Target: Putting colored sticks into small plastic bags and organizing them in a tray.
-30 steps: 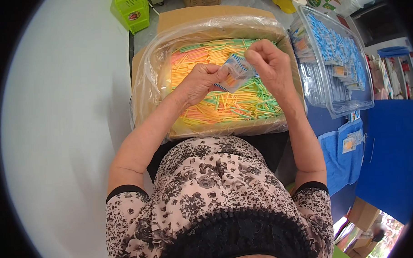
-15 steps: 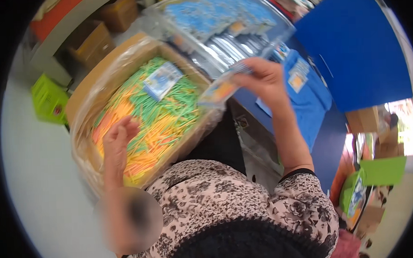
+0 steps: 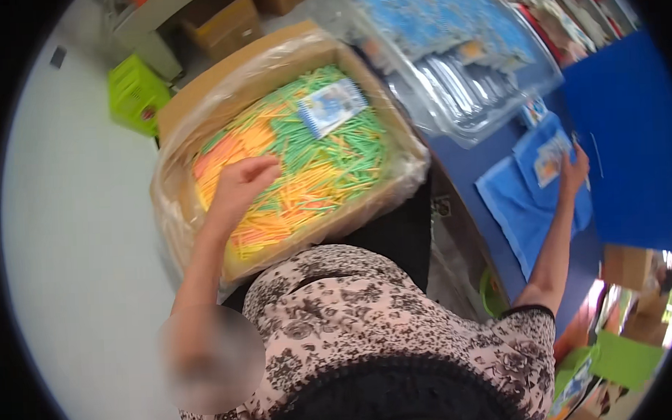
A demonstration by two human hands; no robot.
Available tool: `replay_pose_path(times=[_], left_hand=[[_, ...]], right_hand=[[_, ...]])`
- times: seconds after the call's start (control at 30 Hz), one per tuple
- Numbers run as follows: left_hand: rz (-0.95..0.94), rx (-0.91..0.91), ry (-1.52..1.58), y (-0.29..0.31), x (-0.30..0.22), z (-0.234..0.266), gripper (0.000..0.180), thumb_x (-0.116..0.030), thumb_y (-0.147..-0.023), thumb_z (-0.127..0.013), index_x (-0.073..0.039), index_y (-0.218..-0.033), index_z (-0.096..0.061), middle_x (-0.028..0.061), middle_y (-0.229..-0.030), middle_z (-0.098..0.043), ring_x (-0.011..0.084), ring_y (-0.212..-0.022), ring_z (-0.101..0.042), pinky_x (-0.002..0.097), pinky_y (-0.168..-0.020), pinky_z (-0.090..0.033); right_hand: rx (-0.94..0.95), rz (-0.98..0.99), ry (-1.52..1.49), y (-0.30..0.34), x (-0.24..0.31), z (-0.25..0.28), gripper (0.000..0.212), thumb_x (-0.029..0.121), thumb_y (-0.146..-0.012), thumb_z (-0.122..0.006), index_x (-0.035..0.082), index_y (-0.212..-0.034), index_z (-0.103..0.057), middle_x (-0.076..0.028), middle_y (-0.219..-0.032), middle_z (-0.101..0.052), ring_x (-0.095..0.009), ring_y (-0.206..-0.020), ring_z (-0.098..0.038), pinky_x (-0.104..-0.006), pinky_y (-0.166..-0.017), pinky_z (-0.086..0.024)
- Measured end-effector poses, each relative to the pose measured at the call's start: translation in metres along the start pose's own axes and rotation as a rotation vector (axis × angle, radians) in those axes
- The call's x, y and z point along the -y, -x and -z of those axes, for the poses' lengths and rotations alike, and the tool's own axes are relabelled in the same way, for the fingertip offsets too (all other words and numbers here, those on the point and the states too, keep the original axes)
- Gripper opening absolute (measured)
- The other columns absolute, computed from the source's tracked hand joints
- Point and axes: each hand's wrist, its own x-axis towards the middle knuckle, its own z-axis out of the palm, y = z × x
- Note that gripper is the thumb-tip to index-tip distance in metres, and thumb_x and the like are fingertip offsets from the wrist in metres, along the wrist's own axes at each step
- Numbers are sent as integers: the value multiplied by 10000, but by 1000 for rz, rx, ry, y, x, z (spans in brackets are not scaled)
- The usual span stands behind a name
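My left hand (image 3: 248,182) is over the large carton (image 3: 220,71) of thin sticks (image 3: 317,192), coloured green, yellow and orange. Its fingers are bent together; whether anything small is between them is hidden. On the sticks lies a flat blue-and-white packet (image 3: 333,108). Away to the right, my right hand (image 3: 574,170) reaches down at the edge of a folded blue cloth (image 3: 509,200) on the table. Next to its fingertips lies a small packet or card with an orange print (image 3: 549,162). Blur hides how those fingers are set.
A clear plastic tub (image 3: 465,94) of blue packets stands on the dark blue table (image 3: 468,172) behind the cloth. A large blue panel (image 3: 630,140) rises at the right. Left of the carton are a lime-green basket (image 3: 136,95) and brown boxes (image 3: 222,29).
My right hand has moved from above the carton's right edge to the blue cloth; the clear packet it held no longer shows in it. My left hand stays over the sticks.
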Motion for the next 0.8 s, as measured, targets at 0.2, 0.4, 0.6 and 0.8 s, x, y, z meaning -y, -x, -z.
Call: replay_pose_path(times=[0.2,0.4,0.6,0.8], left_hand=[[-589,-302,-777,-74,-37,-36,332,-276,-715,-761,-61,-959,-694,77,-925,-653,264,-925,-572,389,-812,-444],[-376,-458,-981,-118,-31,-58,271,-313,-678,-769,-114,-845,-689,51,-897,-617,249,-966,-517,427,-802,-387],[-484,-448,-926,-123,-29,-56,211,-294,-690,-761,-138,-816,-697,12,-840,-631,235,-914,-539,414,-733,-367],[-455,-458,-715,-130,-12,-51,131,-254,-721,-742,-143,-779,-703,34,-721,-640,214,-762,-550,392,-711,-350]], right_hand=[[-52,56,-294,-3,150,46,289,71,-844,-643,23,-1129,-625,-122,-1188,-600,-262,-1124,-547,-352,-971,-407],[-20,275,-303,13,212,81,247,-18,-830,-639,9,-1076,-638,-120,-1200,-594,-257,-1128,-548,-353,-935,-440],[-89,342,-371,21,257,114,229,-51,-773,-659,18,-992,-650,-127,-1080,-639,-281,-995,-594,-372,-851,-470],[61,580,-790,30,356,139,244,-79,-697,-686,15,-921,-668,-157,-963,-660,-274,-825,-631,-348,-701,-503]])
